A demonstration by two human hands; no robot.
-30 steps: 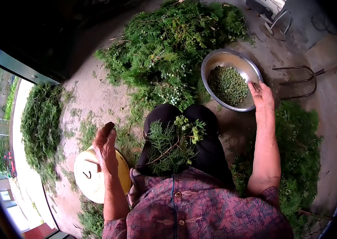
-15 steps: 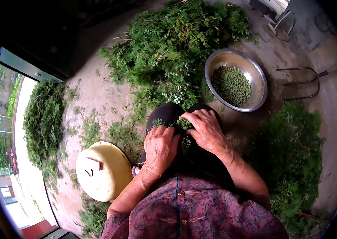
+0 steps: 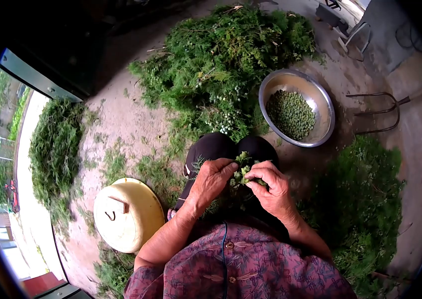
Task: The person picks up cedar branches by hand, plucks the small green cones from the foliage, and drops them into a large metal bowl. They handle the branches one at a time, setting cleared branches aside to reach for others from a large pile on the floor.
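Over my dark-clad knees, my left hand [image 3: 212,179] is closed in a pinch on an evergreen sprig [image 3: 198,163], whose feathery leaves stick out beside the fingers. My right hand [image 3: 272,192] is closed too, thumb and fingers pressed on a cluster of green berries [image 3: 242,172] between the hands. How many berries each hand grips is hidden by the fingers. Ahead and to the right stands a steel bowl [image 3: 323,99], partly filled with loose green berries [image 3: 290,114].
A large heap of evergreen branches [image 3: 221,65] lies ahead. More cuttings [image 3: 355,199] spread at the right, and another pile [image 3: 56,149] lies by the doorway. An upturned yellow basin [image 3: 136,214] sits at my left. A metal fork [image 3: 398,112] lies beyond the bowl.
My left hand has turned and shifted a little right, its thumb side now toward the cluster. My right hand has moved down and right, and more of the green cluster shows between them.
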